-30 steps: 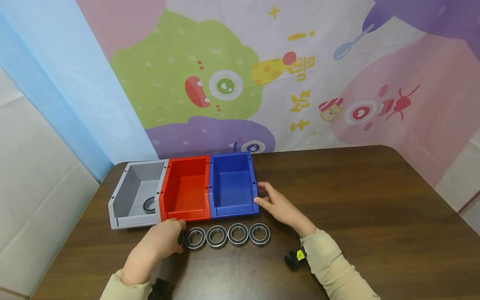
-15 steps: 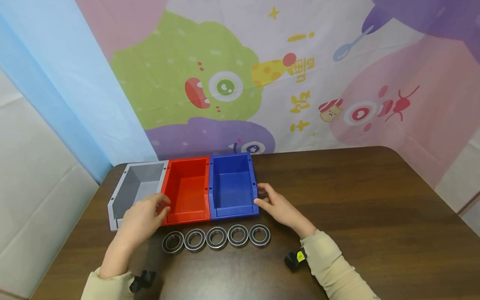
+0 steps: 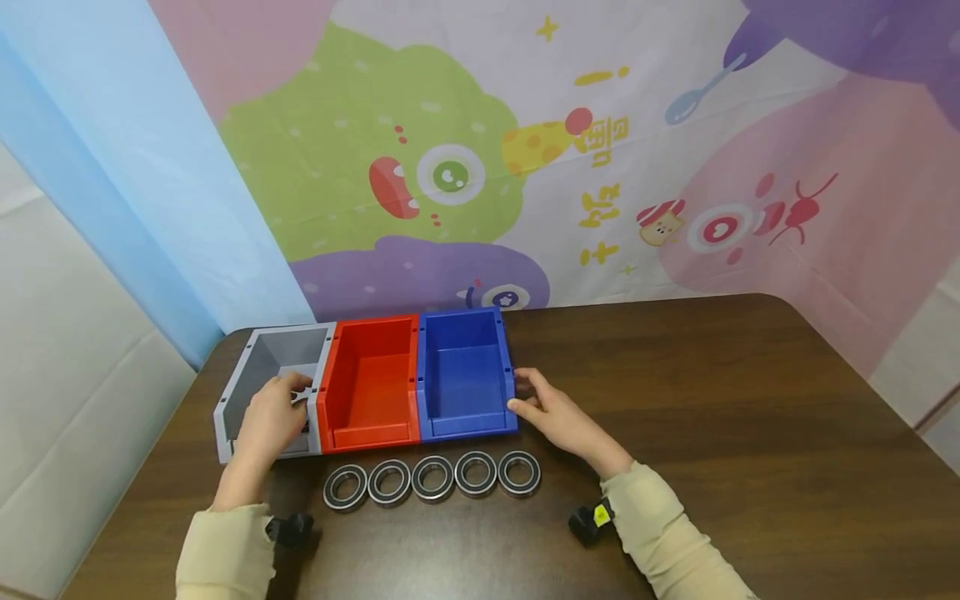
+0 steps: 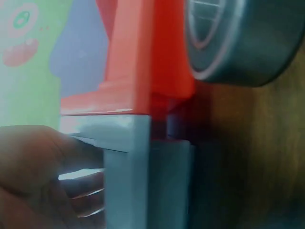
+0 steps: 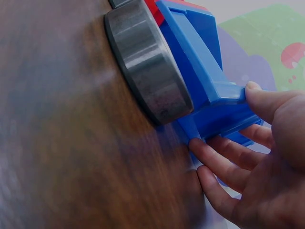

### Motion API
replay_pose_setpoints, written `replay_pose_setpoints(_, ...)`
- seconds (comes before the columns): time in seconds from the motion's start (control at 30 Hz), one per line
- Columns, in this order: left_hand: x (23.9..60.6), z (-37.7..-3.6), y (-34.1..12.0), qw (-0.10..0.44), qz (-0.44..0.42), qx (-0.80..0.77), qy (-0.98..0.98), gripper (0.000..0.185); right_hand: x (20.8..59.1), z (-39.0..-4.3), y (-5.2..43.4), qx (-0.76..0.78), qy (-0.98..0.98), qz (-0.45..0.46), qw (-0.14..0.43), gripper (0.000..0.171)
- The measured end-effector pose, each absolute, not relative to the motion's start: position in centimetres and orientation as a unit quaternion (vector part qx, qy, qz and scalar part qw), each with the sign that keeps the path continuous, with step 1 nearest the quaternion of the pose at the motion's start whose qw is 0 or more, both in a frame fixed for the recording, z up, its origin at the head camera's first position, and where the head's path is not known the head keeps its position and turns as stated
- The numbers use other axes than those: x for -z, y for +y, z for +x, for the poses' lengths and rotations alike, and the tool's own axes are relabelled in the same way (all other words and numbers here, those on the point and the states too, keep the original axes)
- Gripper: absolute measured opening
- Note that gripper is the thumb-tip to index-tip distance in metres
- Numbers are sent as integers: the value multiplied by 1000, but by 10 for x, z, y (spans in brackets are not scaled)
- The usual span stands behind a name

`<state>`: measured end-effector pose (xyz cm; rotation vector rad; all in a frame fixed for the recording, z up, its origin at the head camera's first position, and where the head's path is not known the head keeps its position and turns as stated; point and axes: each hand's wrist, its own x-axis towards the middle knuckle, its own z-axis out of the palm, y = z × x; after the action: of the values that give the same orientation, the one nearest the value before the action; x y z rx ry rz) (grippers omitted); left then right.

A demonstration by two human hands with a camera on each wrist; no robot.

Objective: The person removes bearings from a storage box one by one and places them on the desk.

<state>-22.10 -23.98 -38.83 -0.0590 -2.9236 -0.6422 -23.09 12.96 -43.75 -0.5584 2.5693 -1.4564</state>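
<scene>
My left hand [image 3: 272,422] is at the front of the grey bin [image 3: 247,375], with the fingers reaching over its low front wall into the inside. From the head view I cannot tell if these fingers hold something, because the hand covers the place; in the left wrist view the fingers [image 4: 43,162] lie against the grey wall, loosely bent. The grey bin stands at the left end of the row, touching the red bin [image 3: 369,385], and the blue bin [image 3: 465,375] touches the red bin on the other side.

My right hand [image 3: 552,410] is at the right side of the blue bin. The thumb presses on the front corner of its rim and the other fingers [image 5: 224,157] lie quite straight along the outside wall, so the hand is relaxed and does not close around the wall.

In front of the red bin and the blue bin, five bearing rings [image 3: 432,478] lie flat in one line on the brown table [image 3: 720,400], each ring just beside the next one. The leftmost ring is near my left wrist, not touching it.
</scene>
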Motion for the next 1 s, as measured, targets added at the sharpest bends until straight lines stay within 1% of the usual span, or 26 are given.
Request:
replay_pose_setpoints(0.23, 397, -231, -246, -23, -40, 180, -982, 40, 438, -230, 130, 484, 853, -182, 70, 47)
replay_pose_setpoints(0.33, 399, -235, -249, -54, -49, 179, -981, 42, 438, -230, 131, 481, 855, -181, 68, 47)
replay_pose_setpoints(0.4, 399, -237, -250, -64, -50, 182, -980, 41, 439, -230, 130, 480, 856, -182, 67, 47)
replay_pose_setpoints(0.53, 400, -240, -252, -70, -51, 180, -980, 40, 439, -229, 130, 478, 858, -176, 70, 47)
replay_pose_setpoints(0.73, 401, -242, -252, -61, -56, 174, -981, 42, 438, -230, 130, 481, 856, -180, 68, 47)
replay_pose_setpoints(0.83, 402, -242, -251, -52, -52, 179, -981, 40, 438, -230, 130, 480, 856, -180, 69, 47)
replay_pose_setpoints(1.0, 403, -240, -253, -21, -31, 192, -981, 41, 438, -231, 129, 482, 855, -176, 73, 47)
